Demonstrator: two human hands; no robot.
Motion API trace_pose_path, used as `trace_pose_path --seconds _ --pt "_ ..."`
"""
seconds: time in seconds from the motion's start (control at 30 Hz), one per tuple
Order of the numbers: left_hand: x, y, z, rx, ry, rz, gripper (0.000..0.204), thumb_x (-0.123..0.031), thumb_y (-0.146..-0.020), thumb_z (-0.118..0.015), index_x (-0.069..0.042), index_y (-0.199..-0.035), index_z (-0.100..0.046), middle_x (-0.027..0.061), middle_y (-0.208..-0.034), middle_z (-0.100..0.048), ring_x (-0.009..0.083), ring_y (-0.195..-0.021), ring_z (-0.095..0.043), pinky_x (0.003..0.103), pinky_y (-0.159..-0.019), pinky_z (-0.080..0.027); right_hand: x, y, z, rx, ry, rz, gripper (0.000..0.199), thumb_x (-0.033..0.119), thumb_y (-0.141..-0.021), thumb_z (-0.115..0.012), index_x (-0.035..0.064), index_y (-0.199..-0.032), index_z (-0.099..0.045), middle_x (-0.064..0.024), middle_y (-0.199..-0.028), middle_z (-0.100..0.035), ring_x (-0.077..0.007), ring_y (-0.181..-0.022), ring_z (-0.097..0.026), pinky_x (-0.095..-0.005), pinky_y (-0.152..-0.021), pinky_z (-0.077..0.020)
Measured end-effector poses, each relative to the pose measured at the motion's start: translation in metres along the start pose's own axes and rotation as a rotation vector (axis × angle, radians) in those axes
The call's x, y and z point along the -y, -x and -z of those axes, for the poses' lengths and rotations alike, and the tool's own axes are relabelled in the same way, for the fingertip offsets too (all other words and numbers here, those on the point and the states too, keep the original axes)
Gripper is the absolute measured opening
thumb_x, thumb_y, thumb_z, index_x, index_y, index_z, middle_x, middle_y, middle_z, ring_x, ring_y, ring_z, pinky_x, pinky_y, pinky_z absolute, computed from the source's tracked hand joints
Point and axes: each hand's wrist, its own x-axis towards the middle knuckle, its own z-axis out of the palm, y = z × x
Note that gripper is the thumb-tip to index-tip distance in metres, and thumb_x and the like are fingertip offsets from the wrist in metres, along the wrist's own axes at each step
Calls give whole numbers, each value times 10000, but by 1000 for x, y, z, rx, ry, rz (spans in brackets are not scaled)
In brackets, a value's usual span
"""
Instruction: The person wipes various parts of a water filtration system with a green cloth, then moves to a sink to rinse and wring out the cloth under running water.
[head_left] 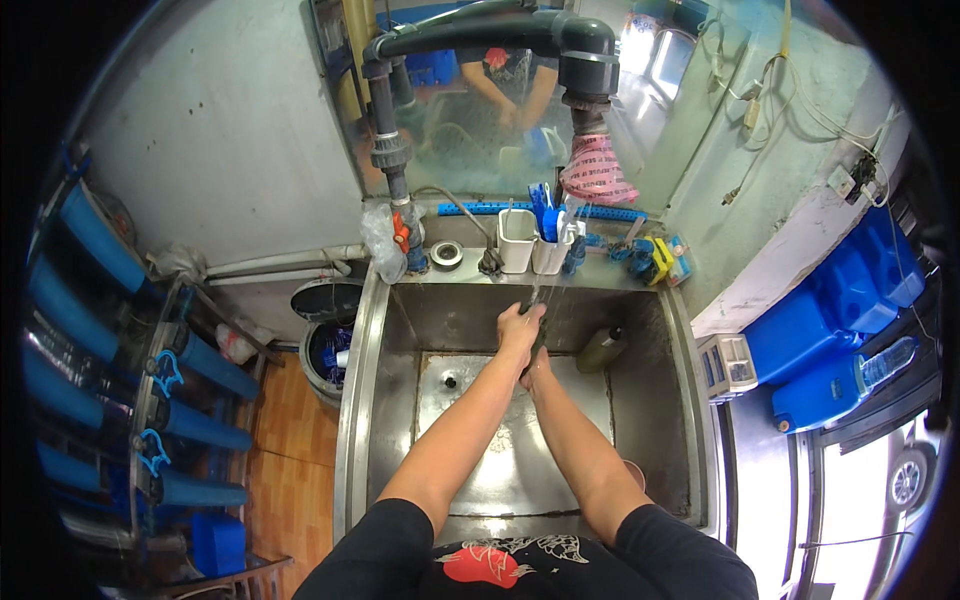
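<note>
Over the steel sink [357,400], both my arms reach forward under a stream of water [537,290] from the pipe above. My left hand [518,328] is closed around the upper part of a dark green thing [541,342]; its kind is hard to make out. Just below, my right hand [536,368] grips the lower end of the same thing, its fingers partly hidden. A greenish bottle [600,350] leans against the sink's inner wall, to the right of my hands.
A pink-wrapped spout [598,170] hangs from the grey pipe [480,35]. On the back ledge stand white holders [516,240] with brushes, a metal drain strainer [446,255] and an orange valve handle [401,232]. A bin [325,365] sits left; blue jugs [800,335] stand right.
</note>
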Motion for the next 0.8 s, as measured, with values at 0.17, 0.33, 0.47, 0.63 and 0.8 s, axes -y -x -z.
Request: trace_pose_path --seconds 0.17,0.33,0.47,0.63,0.8 --pt "-47 13 -1 153 -188 -200 393 -261 -836 -679 29 -1092 -610 107 -956 -650 161 -832 -591 307 -717 -470 -10 6 21 133 -25 -139 622 593 -927 -331 102 -1271 -496 -108 -1281 -518 -292 -1178 -475 -483 -926 -430" --pt "-43 15 28 216 448 37 386 -139 -845 -663 -39 -1181 -502 88 -1031 -610 206 -901 -604 357 -768 -502 16 11 13 128 -36 48 613 589 -888 -466 72 -1203 -561 -79 -1142 -600 -245 -1035 -565 -422 -826 -487" --pt "-5 8 42 183 599 309 308 -230 -868 -631 -61 -1109 -539 79 -999 -625 236 -885 -621 405 -776 -507 34 24 -30 -36 169 267 374 381 -881 -585 14 -930 -632 -84 -931 -636 -193 -768 -624 -335 -692 -499" --pt "30 -6 51 455 712 674 349 -452 -907 -520 -111 -925 -596 89 -846 -628 253 -792 -632 415 -715 -526 30 91 -67 -259 1081 785 240 249 -698 -698 57 -812 -609 -167 -935 -592 -352 -859 -590 -421 -773 -463" --pt "35 -8 46 546 822 593 338 -434 -907 -521 -105 -929 -598 81 -833 -633 242 -771 -633 389 -680 -526 26 122 -78 -218 1267 1126 235 221 -690 -727 68 -801 -587 -143 -863 -564 -362 -809 -582 -438 -728 -472"
